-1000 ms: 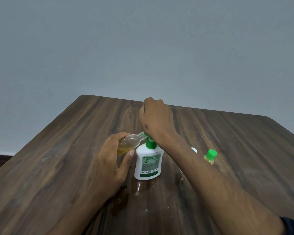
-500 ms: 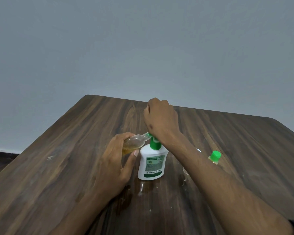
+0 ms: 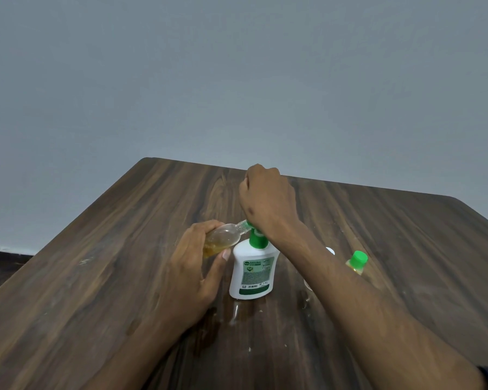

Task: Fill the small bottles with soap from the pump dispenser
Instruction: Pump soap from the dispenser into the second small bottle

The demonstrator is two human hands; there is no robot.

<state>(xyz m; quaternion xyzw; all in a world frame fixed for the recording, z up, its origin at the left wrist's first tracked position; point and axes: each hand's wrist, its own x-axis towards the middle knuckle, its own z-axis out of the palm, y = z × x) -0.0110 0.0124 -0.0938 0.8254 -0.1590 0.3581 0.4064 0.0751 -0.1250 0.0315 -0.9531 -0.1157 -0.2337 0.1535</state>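
A white pump dispenser (image 3: 251, 274) with a green collar and label stands upright in the middle of the wooden table (image 3: 96, 277). My right hand (image 3: 268, 204) sits as a fist on top of its pump head, which it hides. My left hand (image 3: 192, 266) grips a small clear bottle (image 3: 223, 237), tilted on its side, amber soap pooled in its lower part, its open neck at the pump's nozzle. A second small bottle (image 3: 357, 263) with a green cap stands to the right, partly behind my right forearm.
A small white cap (image 3: 330, 251) lies on the table behind my right forearm. Wet spots and smears (image 3: 237, 313) mark the wood in front of the dispenser. A grey wall rises behind the table's far edge.
The view has shifted slightly, so everything sits a little further right in frame. Both hands keep their hold; the fist stays on the pump head and the bottle stays at the nozzle.
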